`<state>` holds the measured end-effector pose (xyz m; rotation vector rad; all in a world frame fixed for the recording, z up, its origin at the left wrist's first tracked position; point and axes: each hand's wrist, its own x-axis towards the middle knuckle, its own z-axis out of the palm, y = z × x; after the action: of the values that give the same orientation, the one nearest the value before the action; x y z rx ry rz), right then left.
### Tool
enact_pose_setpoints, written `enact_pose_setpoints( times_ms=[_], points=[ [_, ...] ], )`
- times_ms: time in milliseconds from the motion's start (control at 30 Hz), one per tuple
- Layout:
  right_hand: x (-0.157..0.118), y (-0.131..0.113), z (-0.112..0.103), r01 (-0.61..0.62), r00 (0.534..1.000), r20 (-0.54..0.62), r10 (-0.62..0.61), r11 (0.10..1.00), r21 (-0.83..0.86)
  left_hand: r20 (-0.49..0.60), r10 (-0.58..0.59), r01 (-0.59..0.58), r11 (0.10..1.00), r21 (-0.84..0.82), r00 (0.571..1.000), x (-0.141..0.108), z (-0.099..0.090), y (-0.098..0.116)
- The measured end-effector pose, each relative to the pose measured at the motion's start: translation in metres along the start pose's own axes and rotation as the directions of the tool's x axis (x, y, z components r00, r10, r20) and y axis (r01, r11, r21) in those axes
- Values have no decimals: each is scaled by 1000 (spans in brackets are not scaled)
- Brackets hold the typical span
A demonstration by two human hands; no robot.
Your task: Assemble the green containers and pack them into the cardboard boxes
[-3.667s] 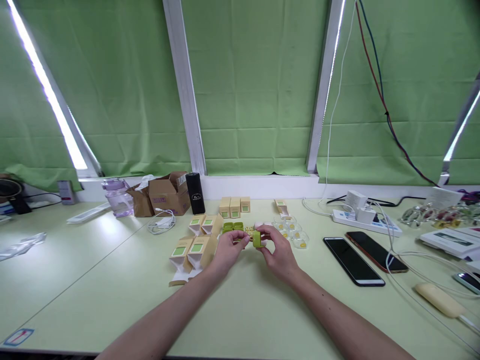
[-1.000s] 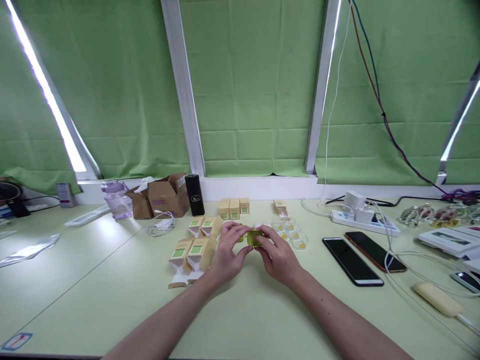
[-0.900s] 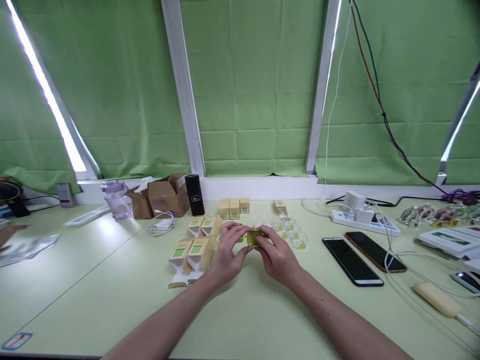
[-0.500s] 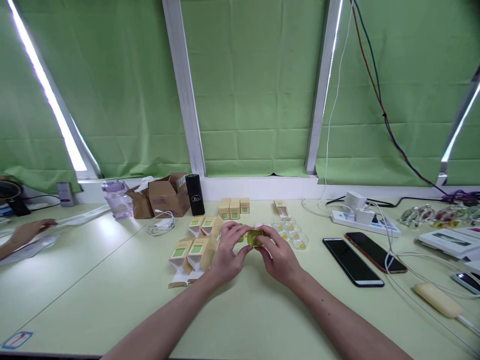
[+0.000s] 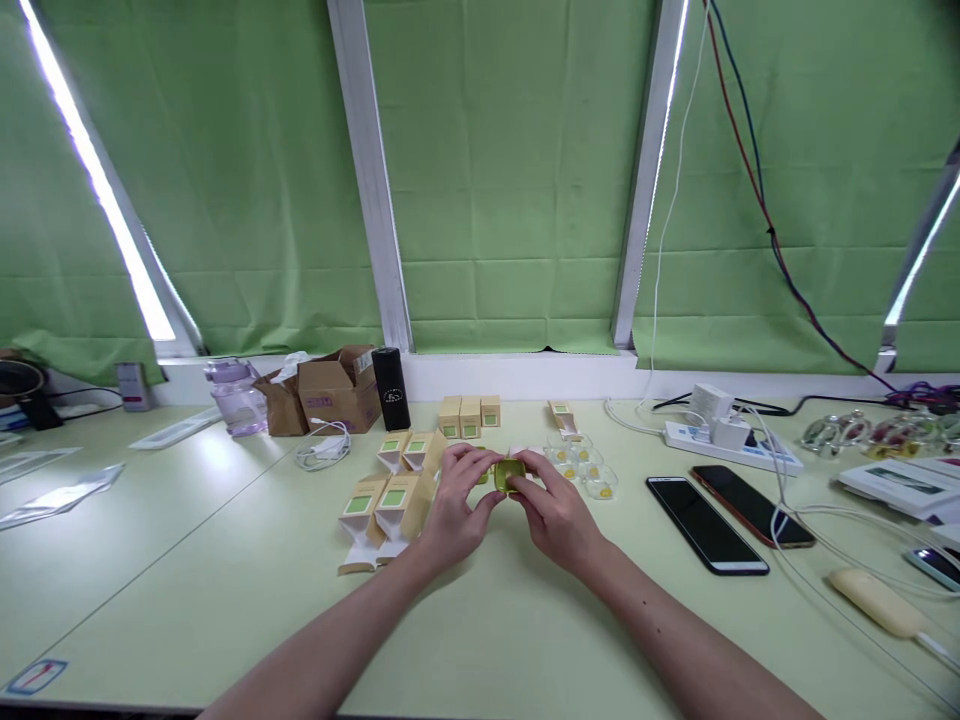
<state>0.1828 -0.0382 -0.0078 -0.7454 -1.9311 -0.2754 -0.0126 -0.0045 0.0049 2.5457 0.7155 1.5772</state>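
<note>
Green case point(image 5: 505, 473) between fingers point(image 5: 534, 492)

The left hand point(image 5: 459, 505) and the right hand point(image 5: 559, 510) cover the sides of the small green piece point(image 5: 509, 476), so its full outline cannot be told. Another green piece point(image 5: 484, 478) shows only in part behind the left hand. Print on the small cartons point(image 5: 409, 505) is too small to read, as is the lettering on the black cylinder point(image 5: 391, 388). The view's bottom edge cuts off both forearms point(image 5: 330, 625); its left edge crops a pale packet point(image 5: 67, 496), its right edge a dark-screened device point(image 5: 934, 566).
</note>
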Motion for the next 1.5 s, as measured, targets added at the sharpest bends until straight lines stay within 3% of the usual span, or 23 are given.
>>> enact_pose_setpoints(
  times_ms=[500, 733, 900, 1033, 1333, 1500],
  points=[
    [-3, 3, 2, -22, 1000, -6, 22, 999, 24, -24, 6, -6, 1000, 5, 1000, 0, 2, -2],
    [-7, 3, 5, -160, 985, -46, 165, 983, 94, -4, -66, 66, 998, -8, 998, 2, 1, 3],
    [-5, 1, 4, -392, 917, 10, 398, 898, 199, 33, -68, 68, 998, -5, 997, 1, 2, 2],
    [-4, 1, 5, -508, 854, 56, 517, 808, 299, 43, -49, 47, 998, 40, 998, -1, 2, 0],
    [-1, -1, 6, -634, 747, 142, 649, 633, 444, 101, 28, -43, 989, 144, 995, -1, 2, 6],
    [1, -5, 5, -661, 721, 206, 662, 567, 492, 121, 32, -50, 988, 145, 992, -2, 3, 6]
  ],
)
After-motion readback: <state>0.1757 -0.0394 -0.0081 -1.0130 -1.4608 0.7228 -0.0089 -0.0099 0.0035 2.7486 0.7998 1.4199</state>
